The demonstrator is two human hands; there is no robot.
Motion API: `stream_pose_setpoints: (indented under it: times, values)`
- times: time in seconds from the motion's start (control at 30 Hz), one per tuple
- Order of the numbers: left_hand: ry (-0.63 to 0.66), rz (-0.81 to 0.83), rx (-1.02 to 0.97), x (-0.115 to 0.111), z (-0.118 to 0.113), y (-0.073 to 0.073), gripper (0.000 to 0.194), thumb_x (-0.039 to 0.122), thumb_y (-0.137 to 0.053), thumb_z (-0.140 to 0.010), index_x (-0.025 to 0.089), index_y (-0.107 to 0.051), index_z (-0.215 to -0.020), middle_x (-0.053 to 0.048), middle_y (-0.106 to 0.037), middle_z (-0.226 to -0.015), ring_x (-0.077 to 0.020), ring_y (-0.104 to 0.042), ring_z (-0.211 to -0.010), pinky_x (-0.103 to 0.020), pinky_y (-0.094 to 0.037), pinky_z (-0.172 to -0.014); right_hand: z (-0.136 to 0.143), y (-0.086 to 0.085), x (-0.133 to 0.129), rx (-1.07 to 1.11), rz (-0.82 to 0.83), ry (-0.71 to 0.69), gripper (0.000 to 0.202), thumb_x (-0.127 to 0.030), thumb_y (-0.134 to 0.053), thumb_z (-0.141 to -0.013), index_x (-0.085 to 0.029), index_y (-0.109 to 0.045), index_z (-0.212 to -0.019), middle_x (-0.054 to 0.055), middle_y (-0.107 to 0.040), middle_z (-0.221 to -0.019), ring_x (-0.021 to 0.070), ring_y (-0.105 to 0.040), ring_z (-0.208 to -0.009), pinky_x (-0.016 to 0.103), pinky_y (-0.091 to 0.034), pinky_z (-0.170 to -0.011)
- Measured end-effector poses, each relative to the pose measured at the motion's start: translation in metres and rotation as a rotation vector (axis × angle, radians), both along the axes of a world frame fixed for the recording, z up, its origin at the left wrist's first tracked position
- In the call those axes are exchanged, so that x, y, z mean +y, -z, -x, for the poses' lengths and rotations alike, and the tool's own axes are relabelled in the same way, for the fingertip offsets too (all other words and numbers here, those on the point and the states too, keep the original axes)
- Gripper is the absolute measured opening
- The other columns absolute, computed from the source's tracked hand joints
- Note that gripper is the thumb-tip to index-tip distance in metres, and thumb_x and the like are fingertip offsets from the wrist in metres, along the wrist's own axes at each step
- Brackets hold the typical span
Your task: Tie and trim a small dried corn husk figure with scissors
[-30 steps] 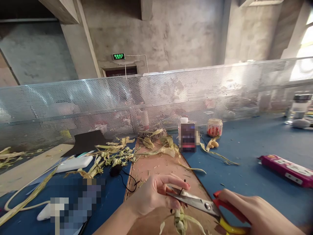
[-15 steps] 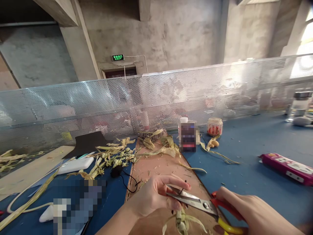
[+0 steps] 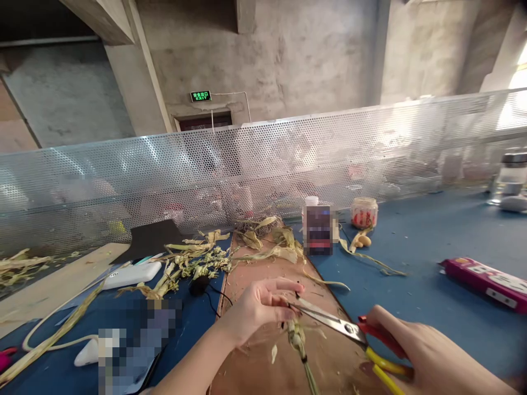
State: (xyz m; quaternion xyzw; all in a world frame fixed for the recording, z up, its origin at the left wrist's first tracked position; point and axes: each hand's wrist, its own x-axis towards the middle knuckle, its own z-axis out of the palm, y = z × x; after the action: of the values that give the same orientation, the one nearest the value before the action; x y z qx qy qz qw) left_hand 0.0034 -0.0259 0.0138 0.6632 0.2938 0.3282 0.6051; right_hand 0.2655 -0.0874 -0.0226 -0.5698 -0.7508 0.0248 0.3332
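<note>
My right hand [image 3: 405, 334] grips a pair of scissors [image 3: 335, 323] by their red and yellow handles; the blades look closed and point left. Their tip is at the fingers of my left hand [image 3: 263, 307], which are pinched on a dark cord. Just below those fingertips hangs a pale green knotted husk piece [image 3: 297, 343], with a dark tie lower on its stem. Beneath lies a brown board [image 3: 255, 356] with scraps on it.
Dried husks [image 3: 263, 252] lie at the board's far end. To the left are a white power bank [image 3: 132, 274] and a black ball with cord [image 3: 200, 285]. Further right stand a jar [image 3: 364, 213] and a purple packet [image 3: 486, 282]. A perforated metal screen [image 3: 263, 164] runs behind.
The scissor blades have closed. My left hand has moved slightly left and up, and the husk piece now shows its long stem. A pale scrap appears beside it.
</note>
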Motion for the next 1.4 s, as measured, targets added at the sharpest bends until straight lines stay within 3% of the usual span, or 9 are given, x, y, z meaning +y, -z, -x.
stream_pose_setpoints:
  times: [0.13,0.27,0.47,0.57,0.8,0.97,1.13,1.27,1.4]
  values:
    - [-0.185,-0.032,0.165,0.012,0.007,0.006,0.048,0.025,-0.071,-0.066,0.021,-0.059,-0.112,-0.003,-0.065,-0.081,-0.0171,-0.059,-0.082,-0.033,-0.042,-0.080,-0.013,0.015,0.007,0.076,0.122,-0.032,0.024,-0.048,-0.059,-0.066,-0.027,-0.057,-0.077,0.001,-0.068,-0.068,0.0178,-0.061,-0.055,0.025,-0.043,-0.049]
    - [-0.206,-0.021,0.128,0.013,0.005,0.009,0.050,0.026,-0.070,-0.068,0.022,-0.056,-0.116,-0.004,-0.067,-0.081,-0.0190,-0.060,-0.087,-0.034,-0.040,-0.083,-0.008,0.026,0.014,0.261,0.264,-0.058,0.024,-0.048,-0.056,-0.070,-0.024,-0.052,-0.068,-0.002,-0.062,-0.060,0.0149,-0.056,-0.055,0.023,-0.040,-0.047]
    - [-0.212,-0.001,-0.010,0.004,-0.009,0.006,0.050,0.027,-0.068,-0.071,0.021,-0.053,-0.118,-0.007,-0.069,-0.086,-0.0179,-0.061,-0.085,-0.031,-0.042,-0.080,0.044,0.012,0.027,0.822,0.461,-0.288,0.032,-0.047,-0.062,-0.067,-0.020,-0.049,-0.079,0.001,-0.064,-0.077,0.0148,-0.058,-0.070,0.024,-0.045,-0.060]
    - [-0.262,0.017,-0.030,0.003,-0.012,0.006,0.053,0.028,-0.069,-0.070,0.019,-0.052,-0.119,-0.007,-0.070,-0.086,-0.0188,-0.061,-0.087,-0.029,-0.042,-0.079,0.072,0.007,0.034,0.973,0.504,-0.351,0.034,-0.046,-0.066,-0.065,-0.020,-0.048,-0.078,0.001,-0.063,-0.074,0.0141,-0.058,-0.066,0.025,-0.045,-0.059]
    - [-0.340,0.052,-0.081,0.007,-0.012,0.012,0.049,0.028,-0.072,-0.066,0.015,-0.057,-0.110,-0.010,-0.067,-0.098,-0.0204,-0.062,-0.088,-0.031,-0.045,-0.079,0.095,0.012,0.041,1.048,0.471,-0.385,0.033,-0.034,-0.071,-0.059,-0.020,-0.049,-0.080,-0.002,-0.061,-0.070,0.0137,-0.057,-0.065,0.024,-0.044,-0.058]
    - [-0.347,0.089,-0.130,0.006,-0.014,0.013,0.046,0.032,-0.068,-0.070,0.014,-0.057,-0.111,-0.014,-0.061,-0.113,-0.0232,-0.059,-0.098,-0.032,-0.046,-0.079,0.094,0.012,0.040,1.103,0.471,-0.349,0.037,-0.042,-0.068,-0.061,-0.019,-0.049,-0.084,-0.003,-0.060,-0.068,0.0106,-0.055,-0.060,0.021,-0.040,-0.053]
    - [-0.442,-0.039,0.066,0.005,-0.009,0.008,0.037,0.044,-0.048,-0.082,0.021,-0.060,-0.109,-0.009,-0.051,-0.128,-0.0230,-0.058,-0.098,-0.033,-0.046,-0.076,0.082,0.008,0.041,1.005,0.587,-0.324,0.040,-0.046,-0.065,-0.065,-0.020,-0.047,-0.089,-0.005,-0.057,-0.067,0.0042,-0.041,-0.042,0.018,-0.028,-0.037]
    - [-0.345,-0.216,0.242,0.003,-0.007,0.006,0.035,0.045,-0.046,-0.083,0.022,-0.067,-0.099,-0.007,-0.055,-0.123,-0.0245,-0.049,-0.111,-0.037,-0.036,-0.093,0.075,0.006,0.038,0.990,0.589,-0.349,0.037,-0.044,-0.065,-0.066,-0.020,-0.046,-0.087,-0.006,-0.055,-0.065,0.0021,-0.034,-0.038,0.018,-0.024,-0.035]
    - [-0.215,-0.290,0.280,-0.001,-0.009,0.008,0.027,0.040,-0.053,-0.080,0.020,-0.071,-0.085,-0.008,-0.053,-0.124,-0.0251,-0.049,-0.112,-0.037,-0.038,-0.092,0.075,0.006,0.032,0.975,0.570,-0.395,0.038,-0.046,-0.065,-0.066,-0.021,-0.045,-0.085,-0.007,-0.052,-0.062,0.0036,-0.037,-0.041,0.018,-0.026,-0.036]
